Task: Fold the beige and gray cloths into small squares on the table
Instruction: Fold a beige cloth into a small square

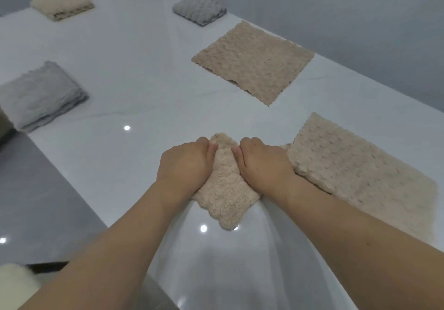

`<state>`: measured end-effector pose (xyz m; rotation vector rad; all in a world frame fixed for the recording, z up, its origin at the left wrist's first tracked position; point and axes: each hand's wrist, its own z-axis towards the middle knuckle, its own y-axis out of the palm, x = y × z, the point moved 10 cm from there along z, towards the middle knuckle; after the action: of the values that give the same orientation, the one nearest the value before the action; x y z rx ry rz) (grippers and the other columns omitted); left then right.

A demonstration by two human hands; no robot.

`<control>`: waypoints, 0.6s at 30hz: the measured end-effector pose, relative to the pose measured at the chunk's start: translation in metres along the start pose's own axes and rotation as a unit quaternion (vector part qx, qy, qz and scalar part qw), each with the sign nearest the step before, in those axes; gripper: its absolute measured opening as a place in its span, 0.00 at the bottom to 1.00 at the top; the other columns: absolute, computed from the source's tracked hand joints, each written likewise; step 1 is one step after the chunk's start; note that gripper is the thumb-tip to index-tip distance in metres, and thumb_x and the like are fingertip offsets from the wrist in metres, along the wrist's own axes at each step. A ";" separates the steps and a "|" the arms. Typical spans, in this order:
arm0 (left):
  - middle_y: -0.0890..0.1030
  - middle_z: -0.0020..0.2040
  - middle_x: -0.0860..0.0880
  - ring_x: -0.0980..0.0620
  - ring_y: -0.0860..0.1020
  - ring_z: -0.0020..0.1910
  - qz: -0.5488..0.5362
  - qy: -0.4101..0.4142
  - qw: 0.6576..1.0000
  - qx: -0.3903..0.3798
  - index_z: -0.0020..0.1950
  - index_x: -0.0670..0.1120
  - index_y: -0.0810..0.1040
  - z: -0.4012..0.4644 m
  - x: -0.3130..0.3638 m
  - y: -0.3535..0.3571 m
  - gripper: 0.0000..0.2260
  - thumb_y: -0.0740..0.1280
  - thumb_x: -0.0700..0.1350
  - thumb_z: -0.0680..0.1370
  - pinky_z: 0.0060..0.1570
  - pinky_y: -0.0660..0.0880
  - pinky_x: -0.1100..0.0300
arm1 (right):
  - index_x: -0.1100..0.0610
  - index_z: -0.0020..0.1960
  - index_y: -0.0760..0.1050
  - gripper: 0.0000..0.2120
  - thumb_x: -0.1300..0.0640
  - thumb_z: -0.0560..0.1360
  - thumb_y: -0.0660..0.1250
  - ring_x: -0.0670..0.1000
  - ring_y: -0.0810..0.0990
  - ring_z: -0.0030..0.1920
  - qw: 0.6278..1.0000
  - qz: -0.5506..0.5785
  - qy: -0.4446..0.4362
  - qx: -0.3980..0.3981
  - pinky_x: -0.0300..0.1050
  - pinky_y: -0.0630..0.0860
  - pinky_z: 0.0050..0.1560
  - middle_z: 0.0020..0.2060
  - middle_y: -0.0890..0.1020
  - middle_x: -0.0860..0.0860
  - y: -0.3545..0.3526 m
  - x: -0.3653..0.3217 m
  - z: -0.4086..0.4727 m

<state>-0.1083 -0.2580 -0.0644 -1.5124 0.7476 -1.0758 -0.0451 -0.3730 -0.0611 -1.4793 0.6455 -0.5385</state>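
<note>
Head view, sole camera. The beige cloth in work [224, 191] lies on the white tabletop [134, 74] directly before the person, already reduced to a small thick pad with one corner pointing toward the viewer. Both hands bear down on its far half. The left hand [185, 163] sits on the pad's left side and the right hand [263, 163] on its right side, with the knuckles raised and the fingers curled down and tucked into the cloth at the far edge. The hold looks like a grip on the fold rather than a flat press, probably so the layers stay aligned while the fold is set. The fingertips are hidden.

Just right of the pad, partly under the right forearm, a beige cloth [360, 173] lies flat and unfolded. A second flat beige cloth [254, 61] lies farther back near the right edge. In my judgement both are laid open within reach so each can be taken in turn.

Finished pieces are set well apart from the work area. A folded gray cloth [40, 98] lies at the left, a folded cream cloth [62, 2] at the far left, and a folded gray square [199, 8] at the far centre.

Assessment: the task is partly complete and two beige cloths remain.
</note>
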 end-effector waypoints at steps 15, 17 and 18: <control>0.68 0.29 0.53 0.52 0.66 0.28 0.018 -0.027 0.999 0.037 0.41 0.49 0.66 -0.115 0.007 0.002 0.18 0.49 0.57 0.84 0.27 0.58 0.57 | 0.57 0.52 0.67 0.18 0.46 0.84 0.44 0.56 0.74 0.33 0.998 -0.022 -0.049 -0.011 0.47 0.62 0.33 0.40 0.77 0.52 0.008 -0.036 -0.099; 0.69 0.30 0.53 0.50 0.69 0.30 0.012 -0.020 0.999 0.029 0.41 0.49 0.67 -0.119 0.007 0.002 0.18 0.48 0.57 0.84 0.28 0.59 0.57 | 0.56 0.51 0.67 0.17 0.47 0.84 0.45 0.55 0.70 0.31 0.999 -0.018 -0.047 0.000 0.47 0.62 0.32 0.38 0.75 0.51 0.006 -0.038 -0.107; 0.69 0.30 0.53 0.50 0.70 0.31 0.010 -0.018 1.000 0.024 0.41 0.49 0.67 -0.121 0.007 0.002 0.18 0.48 0.57 0.84 0.29 0.59 0.57 | 0.57 0.50 0.67 0.17 0.47 0.84 0.45 0.55 0.70 0.31 0.999 -0.016 -0.045 0.011 0.47 0.62 0.32 0.37 0.74 0.51 0.004 -0.039 -0.111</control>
<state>-0.2159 -0.3132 -0.0637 -1.4762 0.7070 -1.0418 -0.1497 -0.4265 -0.0604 -1.4860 0.5436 -0.4997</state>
